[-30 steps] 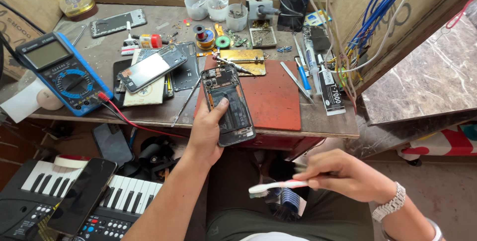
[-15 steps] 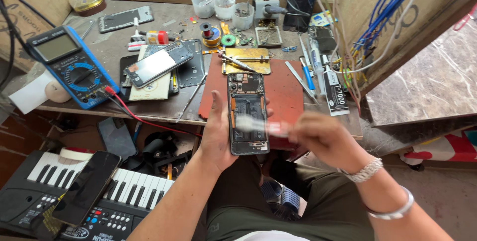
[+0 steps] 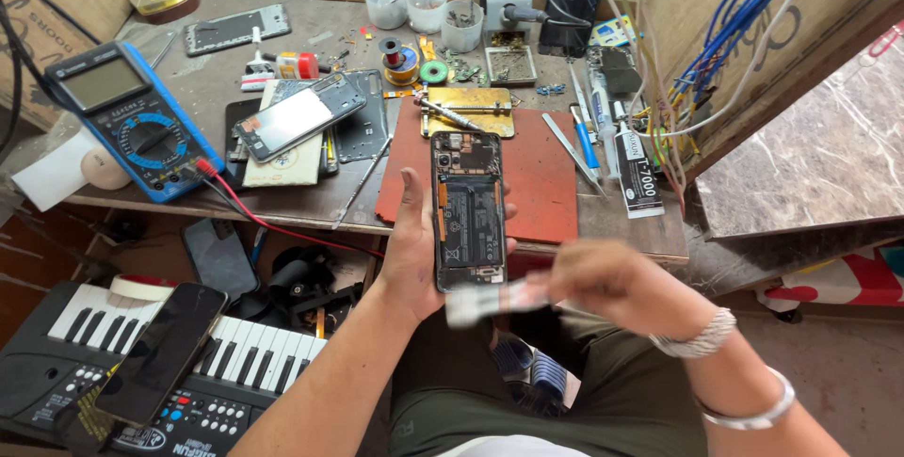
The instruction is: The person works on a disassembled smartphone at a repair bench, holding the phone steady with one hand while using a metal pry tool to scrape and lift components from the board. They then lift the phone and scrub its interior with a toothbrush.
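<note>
1. Our left hand point(image 3: 411, 255) cradles the opened phone point(image 3: 468, 210), fingers wrapped round its edges, above the red mat point(image 3: 537, 179) at the bench's front edge.
2. Our right hand point(image 3: 617, 286) pinches a blurred white brush point(image 3: 494, 299), its head just below the phone.
3. Blue multimeter point(image 3: 132, 118) lies well apart, far left.

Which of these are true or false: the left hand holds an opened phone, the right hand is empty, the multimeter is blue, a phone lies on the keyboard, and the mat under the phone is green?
1. The left hand holds an opened phone, insides showing. True.
2. The right hand is empty. False: it grips a blurred white brush at the phone's lower end.
3. The multimeter has a blue casing. True.
4. A dark phone lies on the keyboard. True.
5. The mat on the bench is green. False: it is red-brown.
</note>
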`<control>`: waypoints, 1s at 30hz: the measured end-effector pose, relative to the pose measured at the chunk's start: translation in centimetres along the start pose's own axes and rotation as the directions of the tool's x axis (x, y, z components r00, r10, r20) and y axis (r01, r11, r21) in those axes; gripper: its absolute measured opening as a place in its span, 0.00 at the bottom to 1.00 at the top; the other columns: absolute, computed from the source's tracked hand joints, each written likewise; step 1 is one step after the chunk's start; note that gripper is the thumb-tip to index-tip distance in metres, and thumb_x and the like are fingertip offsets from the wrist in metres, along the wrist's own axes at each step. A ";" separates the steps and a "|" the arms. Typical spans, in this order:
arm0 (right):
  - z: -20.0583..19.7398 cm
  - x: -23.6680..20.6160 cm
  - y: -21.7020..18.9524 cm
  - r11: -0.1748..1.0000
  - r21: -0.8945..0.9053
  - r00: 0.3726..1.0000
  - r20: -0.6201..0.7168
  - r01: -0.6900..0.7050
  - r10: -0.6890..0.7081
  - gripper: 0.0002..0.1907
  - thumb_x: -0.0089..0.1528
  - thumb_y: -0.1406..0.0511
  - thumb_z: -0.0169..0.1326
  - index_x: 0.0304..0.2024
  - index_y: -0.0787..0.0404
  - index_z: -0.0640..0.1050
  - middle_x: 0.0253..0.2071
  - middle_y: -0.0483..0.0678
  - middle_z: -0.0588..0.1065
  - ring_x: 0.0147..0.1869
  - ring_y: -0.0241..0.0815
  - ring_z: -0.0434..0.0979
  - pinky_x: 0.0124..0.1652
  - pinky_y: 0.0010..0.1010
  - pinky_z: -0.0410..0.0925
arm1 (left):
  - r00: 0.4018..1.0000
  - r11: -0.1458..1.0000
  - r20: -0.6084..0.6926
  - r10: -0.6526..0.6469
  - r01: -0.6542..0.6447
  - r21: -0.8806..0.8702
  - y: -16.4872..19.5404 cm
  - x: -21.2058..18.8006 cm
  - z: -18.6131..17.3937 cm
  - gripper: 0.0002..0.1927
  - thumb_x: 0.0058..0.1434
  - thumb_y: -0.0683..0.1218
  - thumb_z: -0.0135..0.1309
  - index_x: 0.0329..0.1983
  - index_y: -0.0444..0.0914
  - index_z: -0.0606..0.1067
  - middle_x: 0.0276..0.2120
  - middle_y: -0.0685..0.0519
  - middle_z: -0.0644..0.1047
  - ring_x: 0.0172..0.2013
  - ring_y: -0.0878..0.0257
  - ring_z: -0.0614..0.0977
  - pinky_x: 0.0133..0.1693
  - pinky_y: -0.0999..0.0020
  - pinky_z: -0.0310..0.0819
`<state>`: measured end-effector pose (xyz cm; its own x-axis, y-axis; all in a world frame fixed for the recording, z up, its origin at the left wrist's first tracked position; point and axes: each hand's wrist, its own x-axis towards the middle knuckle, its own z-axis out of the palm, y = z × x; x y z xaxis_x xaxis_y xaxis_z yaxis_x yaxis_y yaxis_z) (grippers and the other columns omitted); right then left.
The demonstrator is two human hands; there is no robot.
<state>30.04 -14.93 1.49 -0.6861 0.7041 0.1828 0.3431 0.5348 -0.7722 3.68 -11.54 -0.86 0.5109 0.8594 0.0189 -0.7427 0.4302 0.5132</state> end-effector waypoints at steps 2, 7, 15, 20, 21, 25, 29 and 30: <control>-0.3 -0.4 -0.1 0.992 0.098 0.990 0.103 0.085 -0.095 0.15 0.59 0.75 0.61 0.49 0.60 0.85 0.34 0.46 0.78 0.39 0.36 0.78 0.37 0.28 0.70 | 1.000 1.000 -0.004 0.018 -0.018 0.007 0.3 -0.1 -0.1 0.46 0.61 0.75 0.39 0.66 0.35 0.67 0.56 0.46 0.76 0.55 0.55 0.82 0.52 0.50 0.80; 0.3 0.2 0.2 0.984 -0.033 0.834 -0.536 -0.175 0.131 0.18 0.60 0.76 0.56 0.51 0.57 0.82 0.34 0.45 0.76 0.32 0.37 0.75 0.32 0.31 0.66 | 0.997 1.000 0.075 0.015 -0.017 0.023 -0.4 -0.2 -0.2 0.43 0.68 0.74 0.39 0.67 0.34 0.66 0.57 0.44 0.74 0.56 0.51 0.78 0.54 0.48 0.79; 0.1 -1.4 0.0 0.984 0.161 0.997 0.033 0.070 -0.076 0.16 0.61 0.75 0.60 0.51 0.59 0.84 0.35 0.45 0.78 0.38 0.36 0.76 0.36 0.29 0.69 | 1.000 1.000 -0.002 0.018 -0.017 0.005 0.1 -0.4 -0.3 0.41 0.67 0.72 0.38 0.68 0.36 0.67 0.57 0.45 0.74 0.58 0.52 0.78 0.53 0.48 0.79; 1.8 -0.4 0.4 0.995 -0.024 0.868 -0.492 -0.097 0.073 0.16 0.61 0.75 0.58 0.51 0.58 0.83 0.32 0.43 0.76 0.31 0.36 0.71 0.31 0.29 0.62 | 1.000 1.000 -0.012 -0.025 0.025 0.005 -0.7 -0.3 0.1 0.42 0.66 0.73 0.38 0.66 0.35 0.66 0.56 0.45 0.75 0.57 0.52 0.79 0.53 0.47 0.79; 2.3 -0.1 0.3 0.979 -0.033 0.827 -0.541 -0.202 0.152 0.17 0.61 0.75 0.58 0.52 0.59 0.84 0.33 0.44 0.76 0.30 0.38 0.69 0.30 0.30 0.60 | 0.999 0.999 -0.027 -0.030 0.031 0.010 -0.9 -0.3 0.1 0.43 0.66 0.73 0.38 0.66 0.35 0.66 0.56 0.45 0.74 0.57 0.52 0.80 0.53 0.47 0.79; 2.8 -0.3 -0.4 0.994 0.087 0.962 -0.270 0.064 -0.038 0.22 0.57 0.80 0.52 0.52 0.62 0.82 0.38 0.45 0.78 0.40 0.36 0.76 0.41 0.27 0.70 | 0.999 1.000 0.036 -0.024 0.023 0.012 -0.6 -0.3 0.1 0.45 0.67 0.74 0.38 0.68 0.33 0.68 0.56 0.42 0.76 0.56 0.52 0.80 0.55 0.52 0.79; 2.2 -1.1 -1.0 0.983 0.184 1.000 -0.021 0.021 -0.018 0.21 0.60 0.79 0.56 0.53 0.60 0.83 0.34 0.44 0.77 0.38 0.34 0.78 0.38 0.26 0.70 | 1.000 1.000 -0.012 -0.006 0.006 0.025 -0.2 -0.3 0.0 0.44 0.65 0.74 0.37 0.66 0.35 0.68 0.56 0.46 0.77 0.55 0.55 0.81 0.52 0.52 0.81; 2.1 -1.1 -1.0 0.984 0.173 0.990 -0.137 0.042 -0.018 0.21 0.59 0.79 0.56 0.53 0.59 0.83 0.34 0.44 0.77 0.37 0.34 0.77 0.37 0.26 0.70 | 1.000 0.999 -0.020 -0.021 0.021 0.028 -0.2 -0.4 0.1 0.44 0.63 0.74 0.37 0.66 0.36 0.68 0.55 0.46 0.77 0.55 0.56 0.81 0.51 0.53 0.82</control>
<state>29.06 -17.26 0.79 -0.5977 0.7517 0.2787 0.1975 0.4749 -0.8576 3.69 -11.99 -0.91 0.5174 0.8557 -0.0086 -0.7193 0.4404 0.5372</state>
